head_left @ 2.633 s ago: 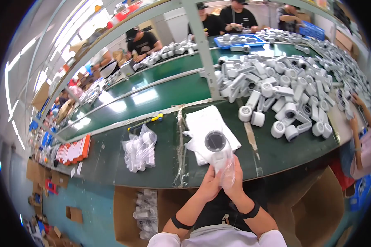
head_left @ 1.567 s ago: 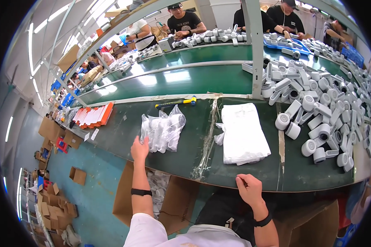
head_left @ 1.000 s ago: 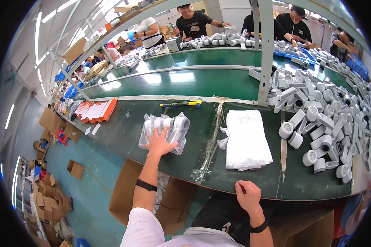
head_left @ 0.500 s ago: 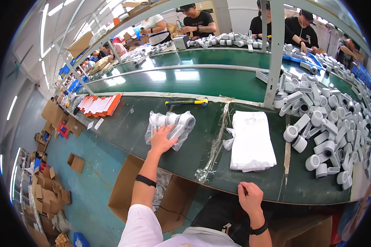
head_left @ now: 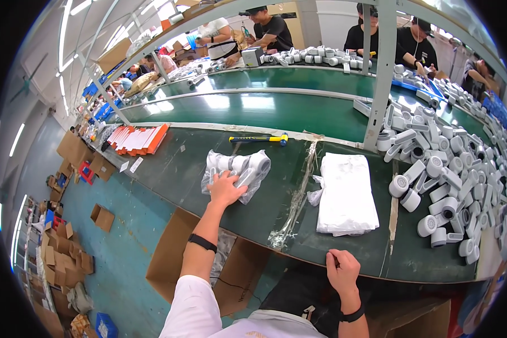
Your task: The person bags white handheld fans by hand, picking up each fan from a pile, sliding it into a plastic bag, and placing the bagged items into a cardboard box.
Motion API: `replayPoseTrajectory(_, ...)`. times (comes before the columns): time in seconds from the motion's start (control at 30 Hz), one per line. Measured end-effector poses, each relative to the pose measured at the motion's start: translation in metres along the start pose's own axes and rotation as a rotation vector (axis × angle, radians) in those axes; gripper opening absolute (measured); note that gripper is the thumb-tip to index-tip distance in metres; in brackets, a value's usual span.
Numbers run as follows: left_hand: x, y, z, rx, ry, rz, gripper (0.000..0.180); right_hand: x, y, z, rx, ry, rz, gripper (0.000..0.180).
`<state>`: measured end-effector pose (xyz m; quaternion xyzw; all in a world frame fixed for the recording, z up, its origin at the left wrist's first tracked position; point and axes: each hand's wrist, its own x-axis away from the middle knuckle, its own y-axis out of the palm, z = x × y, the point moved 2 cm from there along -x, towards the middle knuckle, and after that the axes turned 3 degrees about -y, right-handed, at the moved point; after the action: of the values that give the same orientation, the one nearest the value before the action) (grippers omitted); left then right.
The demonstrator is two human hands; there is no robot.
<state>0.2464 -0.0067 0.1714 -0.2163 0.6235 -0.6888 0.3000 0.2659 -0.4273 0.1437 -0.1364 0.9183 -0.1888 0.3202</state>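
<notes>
My left hand (head_left: 225, 188) reaches out over the green table and lies on a heap of clear plastic bags with white cylindrical parts (head_left: 238, 169) inside; the fingers close on the plastic. My right hand (head_left: 342, 271) rests near the table's front edge (head_left: 377, 270), fingers loosely curled, holding nothing. A stack of flat white bags (head_left: 346, 194) lies on the table between the two hands, a little farther out than the right one.
Several loose white cylindrical parts (head_left: 445, 174) are piled at the right. A yellow-handled hammer (head_left: 259, 138) lies beyond the bagged heap. An open cardboard box (head_left: 174, 253) stands on the floor below my left arm. A clear tape strip (head_left: 298, 197) crosses the table. Other people work at the far conveyor.
Earlier both hands held a bagged white part in front of me. The part is gone from my hands; my left hand has reached left onto the bagged heap and my right has dropped to the table edge.
</notes>
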Motion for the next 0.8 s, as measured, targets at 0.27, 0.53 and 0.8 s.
replayPoseTrajectory(0.27,0.009,0.008,-0.007,0.033,0.095,0.136,0.041,0.003,0.002,0.001,0.009,0.016,-0.027,0.005)
replayPoseTrajectory(0.53,0.071,-0.051,-0.056,-0.032,0.098,0.544,0.041,0.001,0.003,0.001,0.04,0.052,-0.035,0.005)
replayPoseTrajectory(0.8,0.195,-0.03,-0.186,-0.168,-0.168,0.668,0.043,0.003,0.012,0.003,0.067,0.002,-0.056,0.003)
